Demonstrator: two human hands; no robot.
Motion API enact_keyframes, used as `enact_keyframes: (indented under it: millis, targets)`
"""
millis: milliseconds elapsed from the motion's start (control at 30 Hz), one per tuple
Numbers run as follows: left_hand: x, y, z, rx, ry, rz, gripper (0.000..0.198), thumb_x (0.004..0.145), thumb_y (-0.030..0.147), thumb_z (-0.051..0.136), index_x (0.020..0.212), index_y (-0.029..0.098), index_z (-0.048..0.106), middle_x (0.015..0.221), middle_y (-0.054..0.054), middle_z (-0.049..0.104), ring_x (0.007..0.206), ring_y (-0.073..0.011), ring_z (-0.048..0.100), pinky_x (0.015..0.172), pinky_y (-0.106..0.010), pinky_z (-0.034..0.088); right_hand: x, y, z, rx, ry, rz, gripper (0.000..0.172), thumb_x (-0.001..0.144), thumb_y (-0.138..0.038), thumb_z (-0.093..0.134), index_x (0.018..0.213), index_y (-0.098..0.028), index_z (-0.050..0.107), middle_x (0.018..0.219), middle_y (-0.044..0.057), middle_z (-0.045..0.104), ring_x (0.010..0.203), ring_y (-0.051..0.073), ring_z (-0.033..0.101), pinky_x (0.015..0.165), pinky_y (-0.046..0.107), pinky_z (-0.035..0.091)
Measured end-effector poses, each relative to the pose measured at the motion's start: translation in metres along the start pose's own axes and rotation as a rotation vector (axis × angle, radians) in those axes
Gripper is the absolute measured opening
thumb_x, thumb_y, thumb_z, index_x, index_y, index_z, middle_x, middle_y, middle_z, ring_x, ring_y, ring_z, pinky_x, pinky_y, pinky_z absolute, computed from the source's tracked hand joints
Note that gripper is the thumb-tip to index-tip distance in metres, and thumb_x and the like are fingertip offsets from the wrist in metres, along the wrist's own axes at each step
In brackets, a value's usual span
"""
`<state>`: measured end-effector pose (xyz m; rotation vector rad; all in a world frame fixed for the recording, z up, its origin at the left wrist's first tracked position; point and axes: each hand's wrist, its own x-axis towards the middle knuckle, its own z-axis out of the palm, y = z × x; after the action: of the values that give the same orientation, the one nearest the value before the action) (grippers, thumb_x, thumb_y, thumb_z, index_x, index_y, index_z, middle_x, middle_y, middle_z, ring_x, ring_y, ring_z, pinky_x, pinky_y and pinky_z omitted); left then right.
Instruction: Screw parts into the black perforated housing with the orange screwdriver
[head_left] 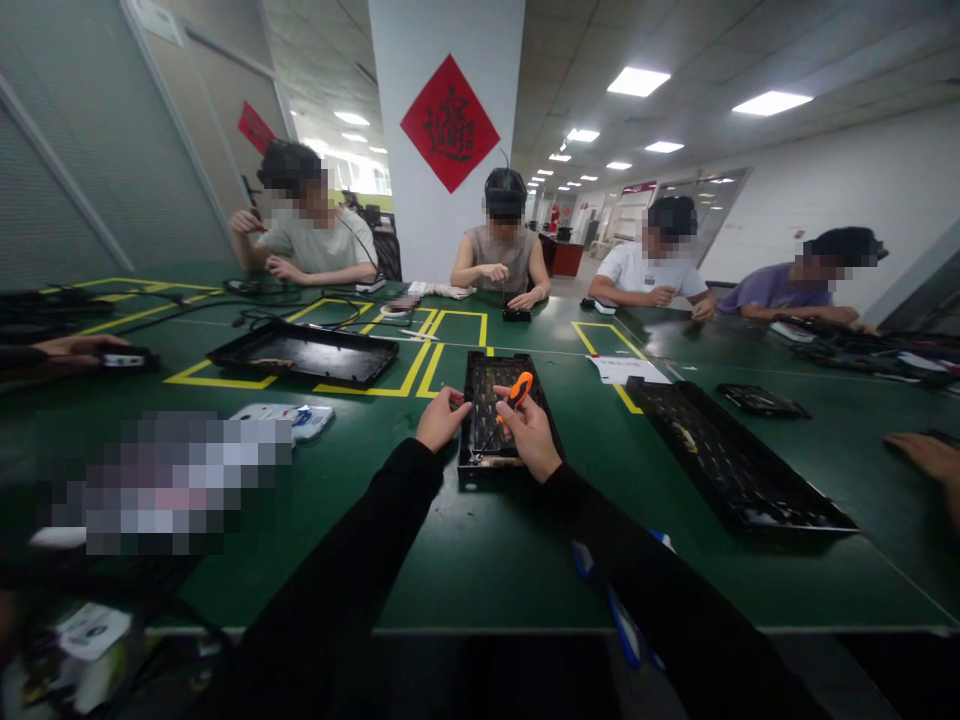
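Three long black trays sit on the green table (pixel 525 560): near tray (pixel 465 430), left tray (pixel 315 348), right tray (pixel 720 450). A smaller fourth tray (pixel 761 402) may lie beyond, though it is dim. Four people sit opposite: first person (pixel 319 250), second person (pixel 501 258), third person (pixel 649 272), fourth person (pixel 772 290). Two red signs hang: pillar sign (pixel 450 122), wall sign (pixel 255 126). One orange-handled tool (pixel 520 388).

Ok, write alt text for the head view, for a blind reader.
The right hand holds an orange-handled tool over a narrow black tray, the left hand at the tray's left rim. Four other people sit across the green table.
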<state>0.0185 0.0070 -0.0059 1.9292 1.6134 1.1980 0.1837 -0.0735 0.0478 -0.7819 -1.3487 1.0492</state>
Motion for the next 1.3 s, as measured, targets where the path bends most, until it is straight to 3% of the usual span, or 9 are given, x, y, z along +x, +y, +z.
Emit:
enact_keyframes:
  millis: [100,300,533,667,867,1100,1300]
  targets:
    - [-0.001,0.0,0.0,-0.003,0.002,0.008,0.025,0.074,0.038,0.051,0.088,0.018,0.05,0.083,-0.003,0.059,0.074,-0.0141,0.054,0.069,-0.027,0.041,0.0,-0.001,0.0,0.004,-0.012,0.014,0.042,0.071,-0.034,0.059,0.109,-0.018,0.053,0.061,-0.004,0.049,0.045,0.004,0.039,0.042,0.017,0.032]
    - [-0.002,0.002,-0.001,-0.002,-0.005,0.0,0.025,0.074,0.038,0.05,0.089,0.017,0.05,0.084,-0.003,0.059,0.074,-0.0143,0.054,0.069,-0.027,0.041,0.005,0.003,-0.001,0.107,0.075,-0.027,0.046,0.061,-0.029,0.068,0.102,-0.018,0.052,0.089,0.004,0.061,0.07,0.011,0.055,0.052,0.019,0.043]
    - [-0.002,0.004,-0.002,0.003,-0.004,-0.004,0.024,0.074,0.036,0.05,0.088,0.017,0.051,0.083,-0.004,0.059,0.076,-0.0147,0.055,0.07,-0.027,0.041,0.002,0.001,-0.002,0.084,0.02,0.023,0.035,0.071,-0.033,0.058,0.1,-0.016,0.057,0.09,0.005,0.064,0.046,0.004,0.041,0.044,0.02,0.035]
    - [-0.001,0.002,-0.002,-0.012,-0.001,0.025,0.024,0.074,0.037,0.051,0.087,0.017,0.051,0.082,-0.003,0.059,0.074,-0.0138,0.054,0.07,-0.027,0.041,0.003,0.002,-0.004,0.101,-0.006,0.045,0.036,0.073,-0.035,0.053,0.105,-0.018,0.058,0.088,0.003,0.061,0.047,0.004,0.042,0.045,0.02,0.035]
    - [0.001,0.005,-0.003,0.004,0.057,0.018,0.024,0.074,0.038,0.049,0.085,0.017,0.052,0.077,-0.003,0.058,0.071,-0.013,0.053,0.067,-0.025,0.04,0.003,0.002,-0.003,0.029,-0.007,0.033,0.039,0.071,-0.034,0.059,0.106,-0.018,0.058,0.068,-0.002,0.053,0.048,0.004,0.039,0.043,0.017,0.032]
    - [0.012,0.008,0.006,0.079,0.224,-0.104,0.027,0.077,0.041,0.04,0.066,0.018,0.05,0.063,-0.001,0.053,0.06,-0.0125,0.048,0.058,-0.024,0.034,0.004,0.001,-0.001,0.102,0.041,-0.006,0.044,0.064,-0.029,0.065,0.105,-0.018,0.054,0.088,0.004,0.061,0.062,0.009,0.05,0.046,0.018,0.037]
    - [0.015,0.007,0.01,0.075,0.14,-0.069,0.029,0.077,0.04,0.04,0.058,0.018,0.044,0.057,0.001,0.049,0.057,-0.0114,0.044,0.056,-0.023,0.032,0.002,0.001,-0.004,0.095,0.007,0.01,0.036,0.073,-0.032,0.054,0.106,-0.017,0.056,0.089,0.005,0.063,0.049,0.005,0.042,0.047,0.021,0.038]
